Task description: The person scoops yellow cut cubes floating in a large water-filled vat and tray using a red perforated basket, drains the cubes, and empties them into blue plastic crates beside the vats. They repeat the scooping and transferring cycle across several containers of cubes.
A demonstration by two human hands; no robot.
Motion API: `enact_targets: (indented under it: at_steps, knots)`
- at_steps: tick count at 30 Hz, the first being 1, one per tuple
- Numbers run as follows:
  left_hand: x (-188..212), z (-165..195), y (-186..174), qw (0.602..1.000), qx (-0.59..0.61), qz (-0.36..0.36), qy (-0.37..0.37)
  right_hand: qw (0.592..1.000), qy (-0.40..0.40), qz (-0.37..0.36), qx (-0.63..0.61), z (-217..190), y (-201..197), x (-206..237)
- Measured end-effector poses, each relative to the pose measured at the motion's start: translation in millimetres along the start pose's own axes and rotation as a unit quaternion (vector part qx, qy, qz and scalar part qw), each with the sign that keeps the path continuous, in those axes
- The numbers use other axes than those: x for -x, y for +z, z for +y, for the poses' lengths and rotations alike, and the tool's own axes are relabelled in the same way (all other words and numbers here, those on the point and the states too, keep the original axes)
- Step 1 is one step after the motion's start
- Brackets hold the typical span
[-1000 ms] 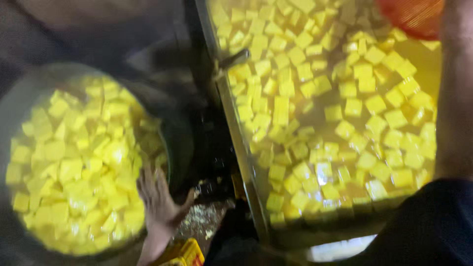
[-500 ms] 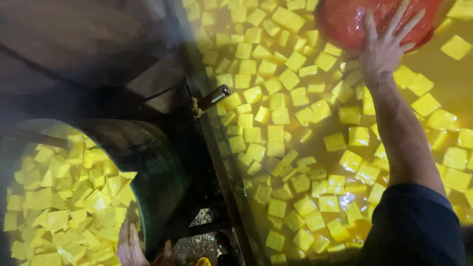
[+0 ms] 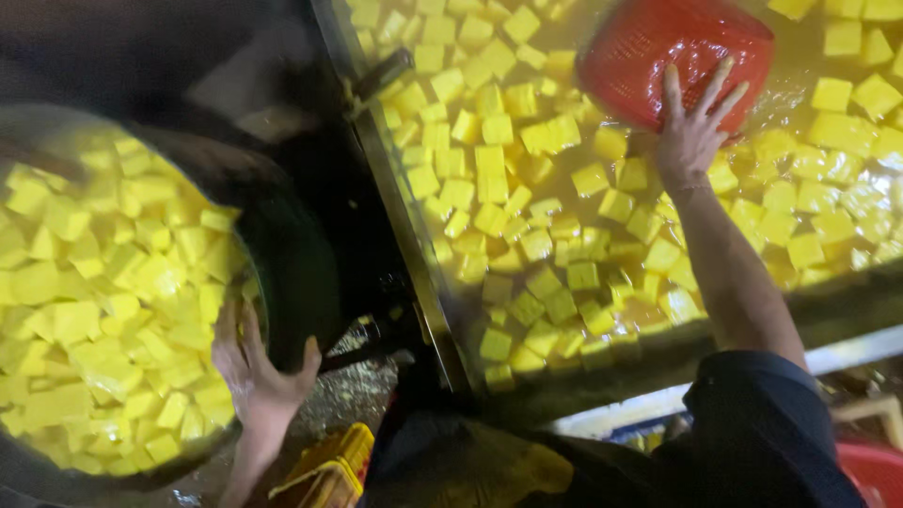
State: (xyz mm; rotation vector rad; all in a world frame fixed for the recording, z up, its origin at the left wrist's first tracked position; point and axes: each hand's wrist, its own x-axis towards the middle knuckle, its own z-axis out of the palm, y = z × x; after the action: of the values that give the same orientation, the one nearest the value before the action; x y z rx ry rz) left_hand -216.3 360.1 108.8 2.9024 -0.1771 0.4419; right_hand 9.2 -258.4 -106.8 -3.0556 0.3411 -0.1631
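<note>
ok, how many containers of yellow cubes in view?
2: a round tub at left, left hand on its rim; a big tank at right, right hand on a red basket.

Red mesh basket (image 3: 673, 52) tilted in broth; dark tub (image 3: 292, 273) holding yellow cubes.
</note>
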Motion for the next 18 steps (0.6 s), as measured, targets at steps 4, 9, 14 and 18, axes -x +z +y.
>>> enact_targets:
  at_steps: [4, 9, 14, 18]
  knots:
    - [7.0, -4.5, 1.4, 1.0, -0.012, -0.008, 0.011, 0.995, 0.011, -0.005, 0.097, -5.7, -15.1, 54.7]
    - [18.4, -7.0, 4.3, 0.999, 0.026, -0.017, 0.022, 0.992, 0.099, -0.042, 0.067, -19.7, -24.4, 107.6]
    - [21.9, -11.9, 14.0, 0.998, 0.048, -0.009, 0.035, 0.987, 0.15, -0.032, 0.047, -42.8, -36.0, 150.3]
    - [23.5, -15.7, 18.4, 0.993, 0.112, -0.005, 0.036, 0.974, 0.217, -0.062, 0.037, -75.4, -48.0, 167.3]
